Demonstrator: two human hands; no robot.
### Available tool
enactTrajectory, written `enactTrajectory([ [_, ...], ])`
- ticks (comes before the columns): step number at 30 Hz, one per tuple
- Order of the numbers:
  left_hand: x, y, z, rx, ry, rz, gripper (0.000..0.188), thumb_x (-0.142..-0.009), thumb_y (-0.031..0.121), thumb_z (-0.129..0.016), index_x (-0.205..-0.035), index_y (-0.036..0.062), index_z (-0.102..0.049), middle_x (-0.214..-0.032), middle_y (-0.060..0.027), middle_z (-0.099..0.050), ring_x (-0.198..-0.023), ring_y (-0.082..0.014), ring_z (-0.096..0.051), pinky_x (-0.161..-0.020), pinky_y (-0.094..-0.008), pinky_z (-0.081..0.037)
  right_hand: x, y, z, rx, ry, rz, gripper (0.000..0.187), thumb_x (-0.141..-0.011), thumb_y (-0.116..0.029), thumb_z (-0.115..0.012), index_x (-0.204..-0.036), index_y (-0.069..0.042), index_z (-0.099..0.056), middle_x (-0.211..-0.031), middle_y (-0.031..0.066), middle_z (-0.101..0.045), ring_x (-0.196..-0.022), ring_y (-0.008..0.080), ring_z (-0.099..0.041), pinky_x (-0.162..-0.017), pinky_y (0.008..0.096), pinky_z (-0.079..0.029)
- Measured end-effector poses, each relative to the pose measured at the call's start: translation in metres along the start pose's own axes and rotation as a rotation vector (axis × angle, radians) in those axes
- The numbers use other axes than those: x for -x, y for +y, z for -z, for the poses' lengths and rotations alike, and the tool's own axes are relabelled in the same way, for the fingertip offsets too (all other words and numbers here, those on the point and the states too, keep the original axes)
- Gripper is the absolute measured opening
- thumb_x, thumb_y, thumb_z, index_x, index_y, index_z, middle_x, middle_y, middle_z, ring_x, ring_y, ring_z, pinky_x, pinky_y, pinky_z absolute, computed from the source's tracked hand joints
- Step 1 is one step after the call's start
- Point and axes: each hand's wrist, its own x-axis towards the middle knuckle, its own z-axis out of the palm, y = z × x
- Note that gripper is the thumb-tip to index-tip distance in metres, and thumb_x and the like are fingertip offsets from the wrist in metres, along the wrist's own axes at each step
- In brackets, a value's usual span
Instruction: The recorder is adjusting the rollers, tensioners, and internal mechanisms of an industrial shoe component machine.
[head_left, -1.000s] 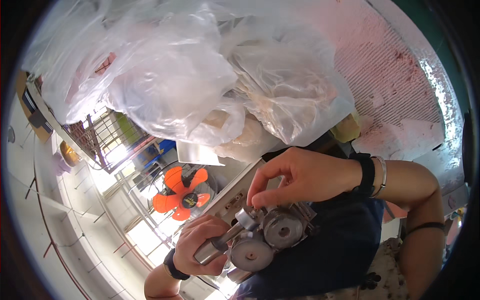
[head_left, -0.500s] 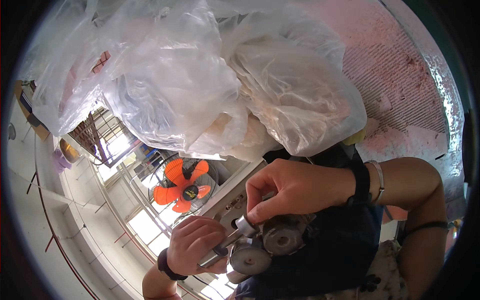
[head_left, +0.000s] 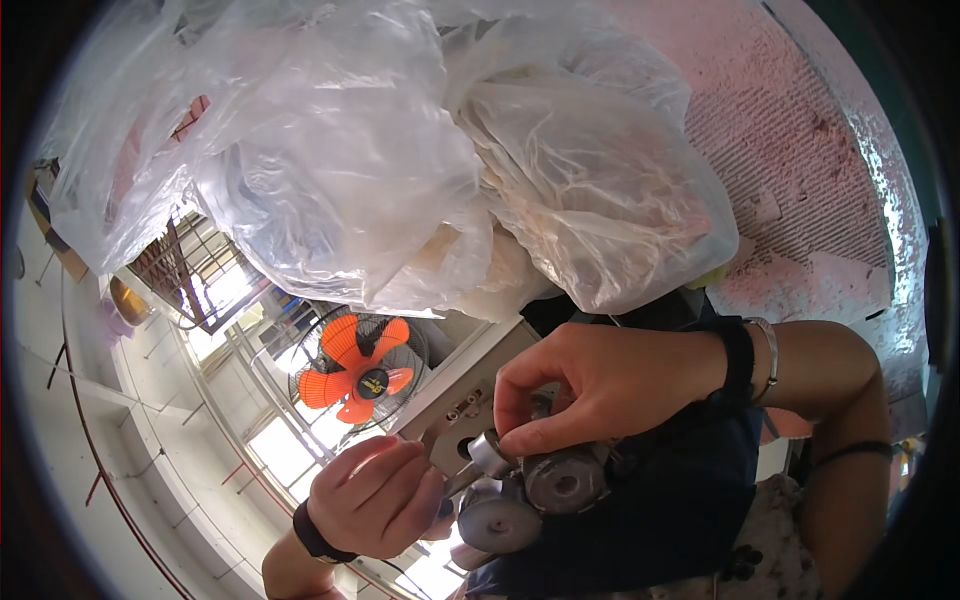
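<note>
My right hand [head_left: 610, 385] is closed, with thumb and finger pinched at a short shiny metal cylinder [head_left: 488, 455]. My left hand [head_left: 372, 500] is curled around a slim metal rod [head_left: 460, 479], which reaches toward that cylinder; the rest of the rod is hidden by the fingers. Just below sit two round grey metal rollers, each with a hole at its centre: the nearer roller [head_left: 500, 520] and the other roller [head_left: 566, 482], close under my right hand. Behind them stands a light metal panel [head_left: 455, 400] with small fittings and a dark round hole.
Large crumpled clear plastic bags [head_left: 350, 170] fill the far side. To their right lies a pink, dusty ridged surface [head_left: 790, 160]. A caged fan [head_left: 358, 370] with orange blades stands beyond my left hand. Dark blue cloth [head_left: 670, 500] lies below my right forearm.
My left hand has shifted a little to the left, away from the cylinder, and its fingers have turned. My right hand keeps its pinch with hardly any movement.
</note>
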Motion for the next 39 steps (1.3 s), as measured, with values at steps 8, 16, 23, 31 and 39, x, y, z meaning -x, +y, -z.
enactTrajectory([
  [8,-0.002,0.001,0.004,-0.083,-0.016,-0.052,0.022,-0.089,0.028,-0.062,-0.093,0.0068,-0.062,-0.082,-0.0035,-0.067,-0.084,-0.018,-0.066,-0.081,-0.0319,-0.055,-0.009,0.002,-0.008,-0.092,0.056,-0.056,0.023,-0.086,-0.022,-0.066,-0.082,0.001,-0.062,-0.077,0.005,-0.063,-0.076,0.0114,-0.058,-0.069,0.0276,-0.045],
  [16,0.001,0.002,0.001,-0.073,-0.003,-0.035,0.025,-0.087,0.03,-0.065,-0.094,0.0061,-0.061,-0.082,-0.0037,-0.067,-0.084,-0.0188,-0.066,-0.078,-0.0323,-0.056,-0.012,0.017,-0.011,-0.513,-0.085,-0.216,0.018,-0.095,-0.021,-0.062,-0.092,-0.004,-0.067,-0.084,-0.0019,-0.064,-0.078,0.004,-0.055,-0.072,0.0209,-0.044],
  [23,0.006,0.002,-0.015,0.524,0.056,0.202,0.035,-0.084,0.035,-0.072,-0.096,0.0042,-0.06,-0.086,-0.0083,-0.068,-0.084,-0.0244,-0.067,-0.073,-0.0341,-0.055,0.0,0.014,-0.003,-0.238,-0.07,-0.173,0.027,-0.098,-0.03,-0.061,-0.1,-0.005,-0.069,-0.087,-0.002,-0.065,-0.083,0.0044,-0.056,-0.076,0.021,-0.044],
  [31,0.014,0.016,-0.025,1.146,0.106,0.552,0.031,-0.074,0.016,-0.07,-0.099,0.0018,-0.058,-0.096,-0.0128,-0.067,-0.087,-0.03,-0.064,-0.079,-0.0397,-0.047,0.0,0.002,0.002,-0.23,-0.106,-0.256,0.037,-0.088,-0.041,-0.073,-0.097,-0.005,-0.071,-0.084,-0.0026,-0.067,-0.077,0.0044,-0.057,-0.07,0.0213,-0.045],
  [39,0.016,0.02,-0.026,1.282,0.126,0.605,0.031,-0.075,0.015,-0.068,-0.1,-0.0003,-0.058,-0.099,-0.0143,-0.065,-0.091,-0.0308,-0.061,-0.082,-0.0402,-0.046,-0.014,0.009,0.012,-0.25,-0.245,-0.274,0.03,-0.089,-0.034,-0.073,-0.097,-0.005,-0.071,-0.084,-0.0032,-0.067,-0.077,0.0037,-0.056,-0.069,0.0213,-0.045],
])
